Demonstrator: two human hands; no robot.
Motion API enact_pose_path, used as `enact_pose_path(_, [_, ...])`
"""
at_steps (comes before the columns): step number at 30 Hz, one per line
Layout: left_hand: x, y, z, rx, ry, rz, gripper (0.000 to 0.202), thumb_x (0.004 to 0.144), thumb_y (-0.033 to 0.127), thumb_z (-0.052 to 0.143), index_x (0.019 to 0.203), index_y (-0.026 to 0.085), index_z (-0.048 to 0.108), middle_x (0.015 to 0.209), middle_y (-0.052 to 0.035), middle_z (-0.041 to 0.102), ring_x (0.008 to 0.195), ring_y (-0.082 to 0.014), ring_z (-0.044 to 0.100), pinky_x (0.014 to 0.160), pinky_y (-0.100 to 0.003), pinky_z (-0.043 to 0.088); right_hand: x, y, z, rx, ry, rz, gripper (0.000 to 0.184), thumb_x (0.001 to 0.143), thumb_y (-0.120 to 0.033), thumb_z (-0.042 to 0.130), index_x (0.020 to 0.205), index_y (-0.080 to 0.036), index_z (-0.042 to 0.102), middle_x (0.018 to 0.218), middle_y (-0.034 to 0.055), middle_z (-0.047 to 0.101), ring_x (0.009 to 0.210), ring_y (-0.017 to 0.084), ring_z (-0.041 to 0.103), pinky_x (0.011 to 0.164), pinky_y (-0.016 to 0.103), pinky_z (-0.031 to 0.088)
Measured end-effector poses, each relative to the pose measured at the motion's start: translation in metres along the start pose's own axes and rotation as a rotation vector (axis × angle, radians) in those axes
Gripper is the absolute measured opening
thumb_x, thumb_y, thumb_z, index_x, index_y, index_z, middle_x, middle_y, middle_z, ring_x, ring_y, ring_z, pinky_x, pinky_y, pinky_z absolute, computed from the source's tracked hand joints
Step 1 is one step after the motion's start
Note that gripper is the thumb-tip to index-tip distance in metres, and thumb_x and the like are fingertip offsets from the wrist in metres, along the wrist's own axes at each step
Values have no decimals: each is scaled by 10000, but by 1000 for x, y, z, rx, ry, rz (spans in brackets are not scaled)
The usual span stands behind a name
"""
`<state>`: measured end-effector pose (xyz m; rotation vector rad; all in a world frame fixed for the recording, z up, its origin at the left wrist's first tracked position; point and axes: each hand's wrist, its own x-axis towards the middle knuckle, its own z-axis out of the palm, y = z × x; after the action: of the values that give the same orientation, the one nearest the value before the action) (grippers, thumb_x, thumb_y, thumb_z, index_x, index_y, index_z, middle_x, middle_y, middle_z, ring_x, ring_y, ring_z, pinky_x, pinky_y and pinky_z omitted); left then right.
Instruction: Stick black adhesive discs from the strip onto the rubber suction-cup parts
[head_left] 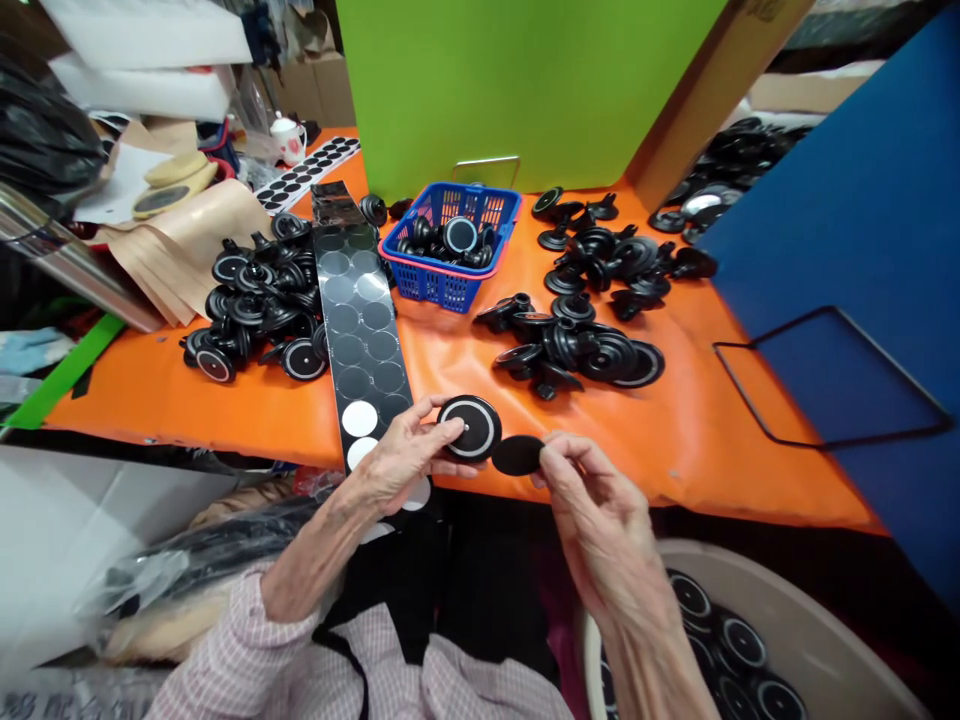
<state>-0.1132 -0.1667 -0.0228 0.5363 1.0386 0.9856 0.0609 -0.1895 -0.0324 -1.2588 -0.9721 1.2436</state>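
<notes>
My left hand (409, 450) grips a round black disc-shaped part (480, 425) with a pale ring on its face, the thumb lying across that face. Between the thumb and fingers of my right hand (589, 490) is a thin black round sticker (519, 456), pinched at its right edge. The sticker's left edge is close beside the ringed part; whether they touch I cannot tell. Left of my left hand lies a long sheet of round black stickers (366, 348), with white circles at its near end where stickers are gone.
Black parts are heaped on the orange table (442, 350) in a left pile (259, 290) and a right pile (570, 340). A blue basket (439, 290) holds more. A beige tub (795, 590) with ringed parts stands below at right. Green (525, 90) and blue panels (847, 260) border the table.
</notes>
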Motion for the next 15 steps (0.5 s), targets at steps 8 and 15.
enact_pose_path(8, [-16, -7, -3, 34, -83, 37, 476, 678, 216, 769, 1124, 134, 625, 1044, -89, 669, 811, -177, 687, 745, -311, 583, -7, 9, 23, -112, 48, -44, 242, 802, -419, 650, 711, -197, 621, 1085, 53, 564, 1070, 200, 538, 899, 321, 441])
enact_pose_path(15, [-21, -6, -2, 24, -65, 13, 468, 641, 141, 743, 1099, 144, 650, 951, -57, 696, 825, -171, 678, 748, -298, 578, -9, 17, 31, -82, 50, -42, 214, 804, -400, 649, 737, -197, 641, 1044, 42, 582, 1009, 184, 560, 887, 323, 446])
